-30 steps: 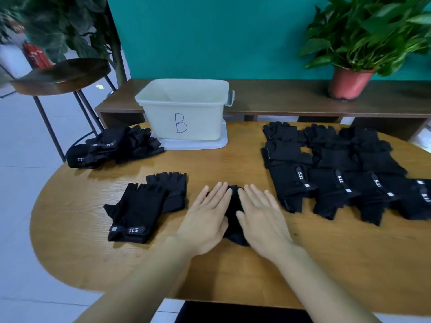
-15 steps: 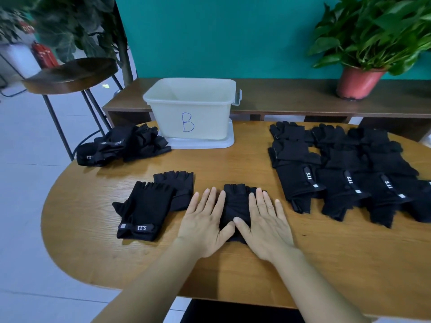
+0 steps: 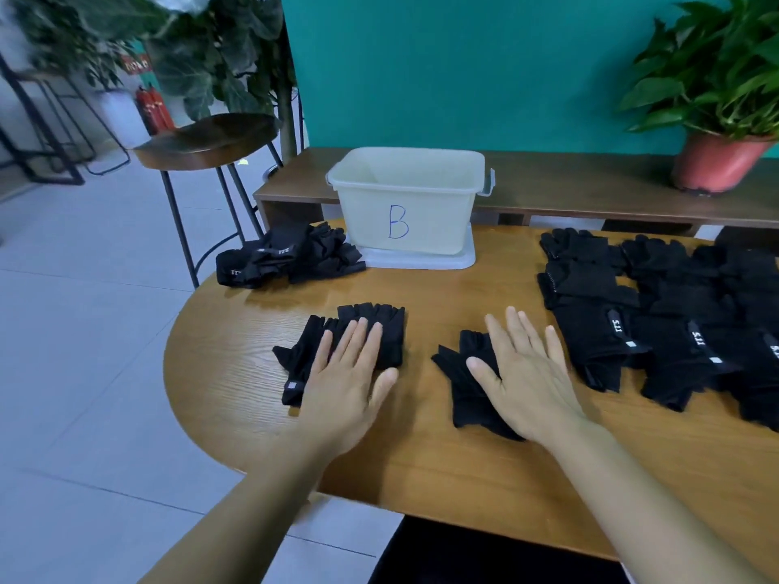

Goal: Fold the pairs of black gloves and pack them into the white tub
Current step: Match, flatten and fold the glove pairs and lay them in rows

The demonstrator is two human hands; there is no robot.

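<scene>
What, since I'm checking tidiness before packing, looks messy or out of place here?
Only the glove heap left of the white tub: it lies bunched near the table edge, while the gloves on the right lie in flat rows. Nothing looks spilled or damaged.

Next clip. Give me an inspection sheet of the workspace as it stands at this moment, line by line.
Surface: wooden table with a rounded end, bare wood between the glove groups.
Job's things: white tub marked B at the far edge, no gloves visible inside; glove pair under the left hand; folded glove under the right hand; rows of gloves at right; loose pile left of the tub.
Clutter: nothing seen.
Grippers: left hand and right hand both flat, fingers straight.
Cables: nothing seen.
Surroundings: stool, potted plant, low bench behind the table.
</scene>
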